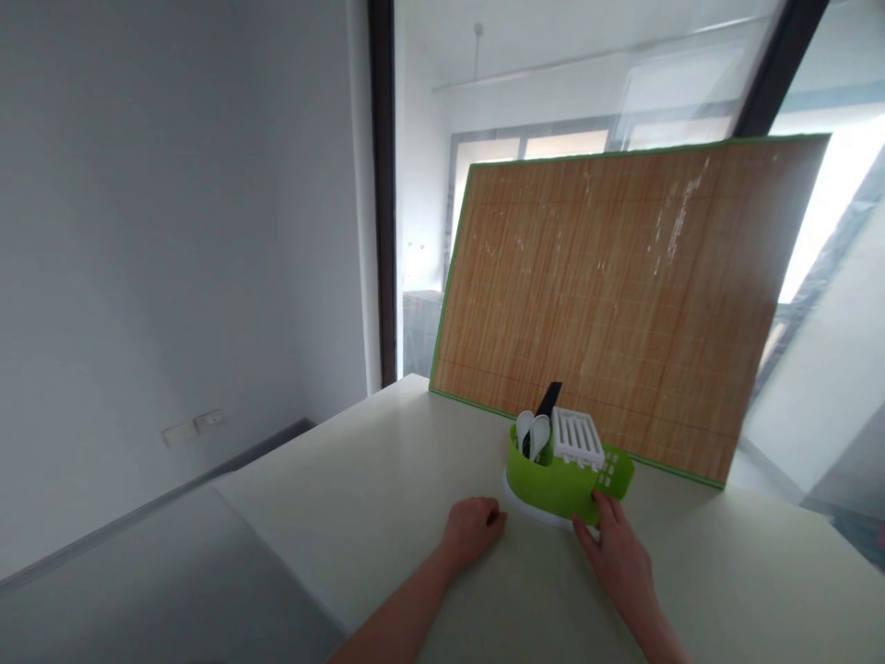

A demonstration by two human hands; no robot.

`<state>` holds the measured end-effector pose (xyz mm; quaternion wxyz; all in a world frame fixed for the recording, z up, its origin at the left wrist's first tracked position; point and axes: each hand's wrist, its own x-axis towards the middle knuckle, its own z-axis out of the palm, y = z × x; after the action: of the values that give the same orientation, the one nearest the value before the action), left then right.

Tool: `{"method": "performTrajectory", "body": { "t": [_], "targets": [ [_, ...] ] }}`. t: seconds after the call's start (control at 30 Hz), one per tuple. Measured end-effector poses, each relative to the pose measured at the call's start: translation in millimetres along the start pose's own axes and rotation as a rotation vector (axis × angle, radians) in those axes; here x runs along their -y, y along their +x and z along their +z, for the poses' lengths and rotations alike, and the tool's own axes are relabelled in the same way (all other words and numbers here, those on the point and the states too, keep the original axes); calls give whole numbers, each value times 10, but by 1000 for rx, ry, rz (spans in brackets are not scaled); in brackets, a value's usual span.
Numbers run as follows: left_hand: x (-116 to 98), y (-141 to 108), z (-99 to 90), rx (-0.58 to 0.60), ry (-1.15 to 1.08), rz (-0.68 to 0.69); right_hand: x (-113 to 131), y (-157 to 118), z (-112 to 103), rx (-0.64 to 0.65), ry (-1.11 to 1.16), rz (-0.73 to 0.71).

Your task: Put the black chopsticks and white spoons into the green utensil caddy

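A green cutlery caddy with a white base stands on the white table. White spoons and a black handle stick up from its left part. On its top lies a white slotted rack, and a green perforated piece juts out on the right. My right hand grips the caddy's lower right end, thumb at the front near the base and fingers by the side. Curled into a fist, my left hand rests on the table just left of the caddy, apart from it; nothing shows in it.
Behind the caddy a large bamboo-patterned board with green edging leans against a glass partition with dark frames. The white table ends at the left above a grey floor. A plain wall with a socket is farther left.
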<state>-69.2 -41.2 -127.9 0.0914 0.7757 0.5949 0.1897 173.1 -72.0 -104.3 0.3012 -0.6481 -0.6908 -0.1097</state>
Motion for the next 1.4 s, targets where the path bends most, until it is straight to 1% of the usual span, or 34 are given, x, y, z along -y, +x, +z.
{"method": "performTrajectory", "body": {
  "t": [0.1,0.23,0.33,0.43,0.53,0.63,0.77,0.97,1.07,1.13,1.2,1.3,1.4],
  "targets": [
    [7,-1,-4,9,-3,9,-17,93,21,60,-168,-42],
    [17,-2,-2,-2,-12,23,-46,152,14,57,-304,-74],
    [21,-1,-2,6,-24,7,-128,137,-9,32,-341,-68],
    [32,2,-5,9,-34,1,-318,98,-67,26,-324,-52],
    [56,12,-5,-4,-32,33,-621,44,-178,41,-286,-21],
    [81,31,2,-18,-15,71,-1009,-15,-326,59,-278,24],
    [89,55,3,-12,3,70,-1624,-81,-533,57,-319,33],
    [60,60,-29,6,10,42,-2604,-121,-814,50,-363,120],
    [56,65,-33,12,10,32,-3007,-118,-935,65,-329,198],
    [60,72,-28,11,16,25,-3201,-107,-1008,94,-298,242],
    [69,81,-22,4,25,21,-3329,-88,-1069,107,-288,267],
    [92,92,-11,11,29,28,-3427,-56,-1121,115,-288,288],
    [122,101,11,12,33,33,-3453,-56,-1127,123,-291,298]
  ]
}}
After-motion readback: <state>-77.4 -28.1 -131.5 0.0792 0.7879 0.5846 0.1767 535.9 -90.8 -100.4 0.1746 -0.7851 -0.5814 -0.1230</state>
